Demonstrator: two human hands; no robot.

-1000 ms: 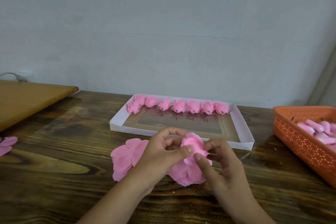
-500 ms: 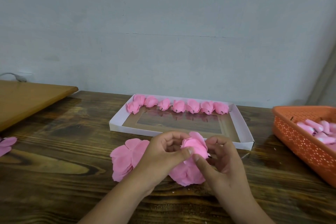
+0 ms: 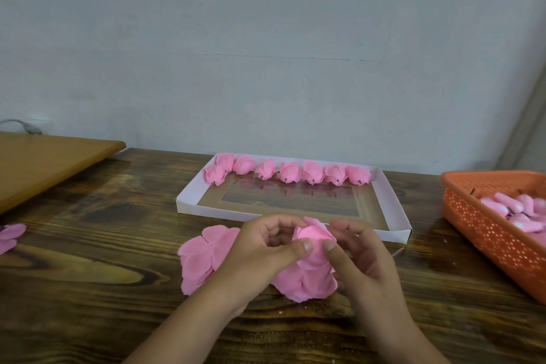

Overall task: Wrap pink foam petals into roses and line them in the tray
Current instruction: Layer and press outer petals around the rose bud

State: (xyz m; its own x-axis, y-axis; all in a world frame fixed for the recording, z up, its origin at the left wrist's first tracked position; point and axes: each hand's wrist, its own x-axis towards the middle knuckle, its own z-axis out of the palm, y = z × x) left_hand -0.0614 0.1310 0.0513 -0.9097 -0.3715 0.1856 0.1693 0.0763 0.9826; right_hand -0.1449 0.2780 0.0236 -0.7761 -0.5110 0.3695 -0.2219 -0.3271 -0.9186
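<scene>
Since the earlier frame, the right hand's fingers curl in tighter around the bud. From left: loose petals (image 3: 206, 257) lie flat on the table (image 3: 88, 260); the left hand (image 3: 260, 248) pinches the half-wrapped rose (image 3: 313, 238) with thumb and fingertips; the right hand (image 3: 357, 251) grips its other side, just short of the tray (image 3: 396, 207). Seven roses (image 3: 289, 172) line the far wall. Foam likely springs back — any slack and the wrap could unroll.

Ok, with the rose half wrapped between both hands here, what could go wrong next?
1. Only fingertips of the left hand and right hand pinch the half-wrapped rose; a slip could let it unroll.
2. The loose petals lie under the left wrist and might get swept or creased.
</scene>
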